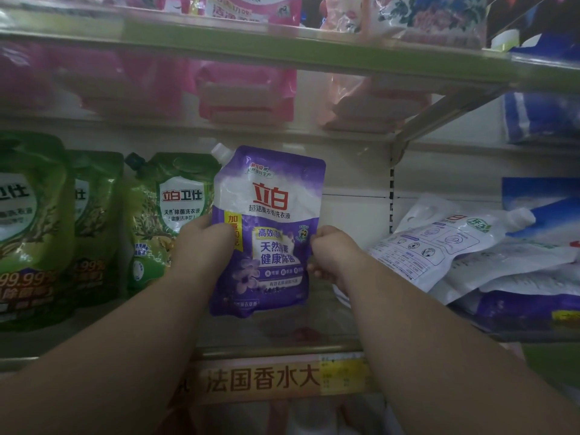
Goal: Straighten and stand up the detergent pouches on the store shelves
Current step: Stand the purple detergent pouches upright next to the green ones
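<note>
Head view is showing a person holding a purple detergent pouch [266, 227] upright over the middle shelf [276, 335], face forward, its white spout at the upper left corner. The left hand [204, 243] is gripping the pouch's left edge, fingers curled round it with the thumb across the front; the right hand [332, 252] is pinching the right edge, fingers clamped tight on the film. The pouch's base is sitting at or just above the shelf board, though whether it is actually touching cannot be told, and it is standing just beside a row of green pouches [169, 215] that are already upright to the left. To the right, a heap of white pouches [455, 246] is lying flat and overlapping, with another purple one partly buried underneath. Doing this step well probably means spreading the bottom gusset so the liquid is settling low and wide before letting go, then easing the pouch back in line with the green ones, label square to the front. Letting go one hand at a time seems wiser, since a soft, liquid-filled pouch is likely to slump or tip forward. The toppled heap on the right is still waiting to be stood up, so much of the task appears to remain.
</note>
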Tool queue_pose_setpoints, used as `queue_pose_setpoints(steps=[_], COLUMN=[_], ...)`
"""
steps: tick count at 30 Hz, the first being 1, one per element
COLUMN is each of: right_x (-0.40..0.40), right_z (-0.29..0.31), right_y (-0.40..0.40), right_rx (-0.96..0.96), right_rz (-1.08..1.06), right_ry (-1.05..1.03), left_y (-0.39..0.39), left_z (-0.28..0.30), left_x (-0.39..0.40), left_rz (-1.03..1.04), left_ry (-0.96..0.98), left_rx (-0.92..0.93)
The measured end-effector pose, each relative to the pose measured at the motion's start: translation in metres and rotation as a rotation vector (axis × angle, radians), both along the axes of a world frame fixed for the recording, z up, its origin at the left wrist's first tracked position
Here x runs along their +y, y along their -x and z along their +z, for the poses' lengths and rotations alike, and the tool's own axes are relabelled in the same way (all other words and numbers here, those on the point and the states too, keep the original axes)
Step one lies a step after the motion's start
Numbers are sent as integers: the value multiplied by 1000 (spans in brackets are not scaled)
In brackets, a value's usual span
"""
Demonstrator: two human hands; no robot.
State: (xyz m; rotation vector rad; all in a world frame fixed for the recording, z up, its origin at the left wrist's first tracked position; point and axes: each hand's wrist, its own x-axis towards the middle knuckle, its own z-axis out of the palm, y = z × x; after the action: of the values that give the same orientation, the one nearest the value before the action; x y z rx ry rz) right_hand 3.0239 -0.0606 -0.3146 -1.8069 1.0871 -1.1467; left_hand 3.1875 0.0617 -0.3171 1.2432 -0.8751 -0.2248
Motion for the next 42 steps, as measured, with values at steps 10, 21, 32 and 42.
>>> queue_pose_setpoints(steps=[10, 21, 32, 42], right_x=[4, 0, -6, -19], right_z=[2, 5, 5, 5], right_y=[0, -2, -3, -4], right_rx=[-116, -268, -293, -303], right_rz=[-44, -60, -67, -132], right_ry=[-28, -118, -125, -116], left_y=[-4, -12, -2, 2], left_z=[-5, -8, -8, -10], left_x=[-1, -12, -9, -10], left_rz=[219, 258, 90, -27], left_ry=[72, -65, -72, -78], left_rx=[-165, -247, -255, -372])
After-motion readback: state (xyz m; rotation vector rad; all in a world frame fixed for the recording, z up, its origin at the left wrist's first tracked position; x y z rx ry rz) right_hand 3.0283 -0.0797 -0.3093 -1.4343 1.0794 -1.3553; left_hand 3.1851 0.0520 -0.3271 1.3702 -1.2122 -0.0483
